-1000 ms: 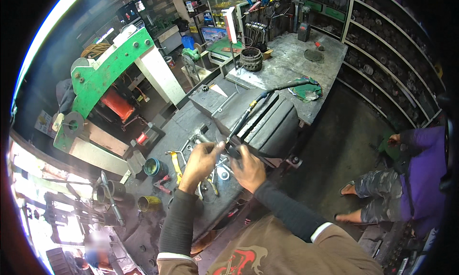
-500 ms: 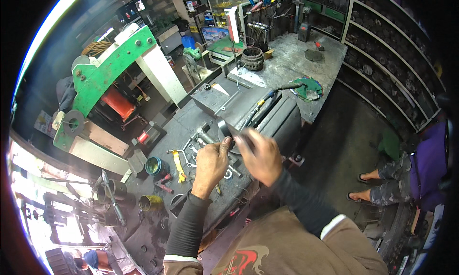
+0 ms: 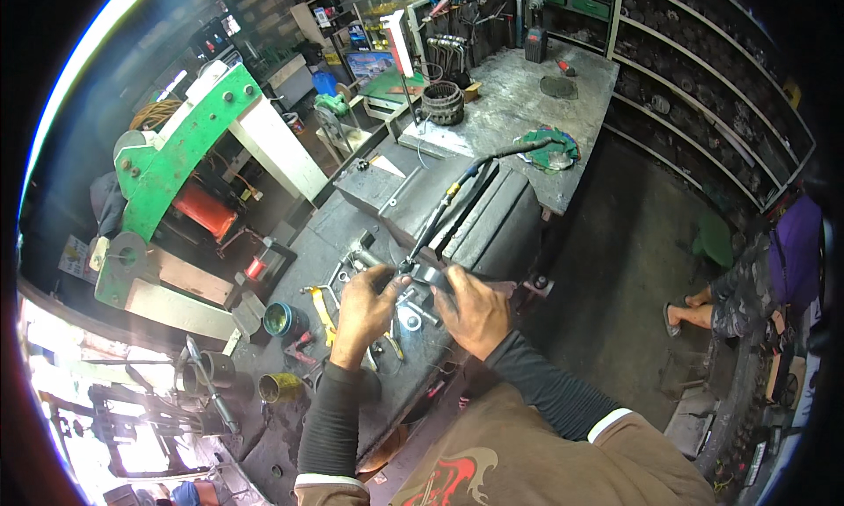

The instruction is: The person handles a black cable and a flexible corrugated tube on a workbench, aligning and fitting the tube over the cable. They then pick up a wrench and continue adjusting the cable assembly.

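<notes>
A black cable point(image 3: 430, 231) with a yellow band runs from the back bench across a big dark grey casing point(image 3: 505, 220) to my hands. My left hand point(image 3: 362, 308) pinches the cable's near end between thumb and fingers. Just right of it, my right hand point(image 3: 477, 314) grips a shiny dark roll of tape point(image 3: 431, 277), partly hidden by the fingers, close against the cable end. Below and around the hands lie a white ring point(image 3: 411, 320), a yellow-handled tool point(image 3: 324, 317) and several metal wrenches and fittings, some covered by my left hand.
At left stands a green and white press frame point(image 3: 180, 141). A blue-rimmed can point(image 3: 280, 319) and a yellow tin point(image 3: 280, 387) are on the bench's left side. A slotted metal ring point(image 3: 442, 104) and green cloth point(image 3: 552, 150) sit at the back. A person in purple point(image 3: 796, 247) is at right.
My hands have drawn down and apart slightly, and the right hand is no longer blurred. The tape roll now sits lower, between the hands. The whole view has shifted a little.
</notes>
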Demonstrator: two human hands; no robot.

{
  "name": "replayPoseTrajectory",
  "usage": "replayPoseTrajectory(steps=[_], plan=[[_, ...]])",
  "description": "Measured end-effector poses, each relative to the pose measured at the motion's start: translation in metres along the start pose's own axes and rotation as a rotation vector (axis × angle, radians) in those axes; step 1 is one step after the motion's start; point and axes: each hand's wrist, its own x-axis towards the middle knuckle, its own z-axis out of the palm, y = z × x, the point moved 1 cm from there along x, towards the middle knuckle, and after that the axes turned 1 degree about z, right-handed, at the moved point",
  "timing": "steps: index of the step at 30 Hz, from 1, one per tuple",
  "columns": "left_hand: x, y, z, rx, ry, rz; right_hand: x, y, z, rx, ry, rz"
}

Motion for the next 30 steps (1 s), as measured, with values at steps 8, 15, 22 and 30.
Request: replayPoseTrajectory(steps=[8,15,22,30], plan=[[0.003,0.012,0.017,0.171,0.013,0.045,0.069,-0.048,-0.021,0.1,0.03,-0.265],[0.014,0.011,-0.006,-0.073,-0.051,-0.215,-0.001,0.006,0.031,0.419,0.02,0.019],[-0.001,0.002,-0.012,-0.197,-0.176,-0.247,0.003,0.018,0.053,0.11,-0.032,-0.039],[-0.015,-0.013,0.007,-0.338,-0.241,-0.094,0.004,-0.019,-0.032,0.083,-0.108,-0.069]])
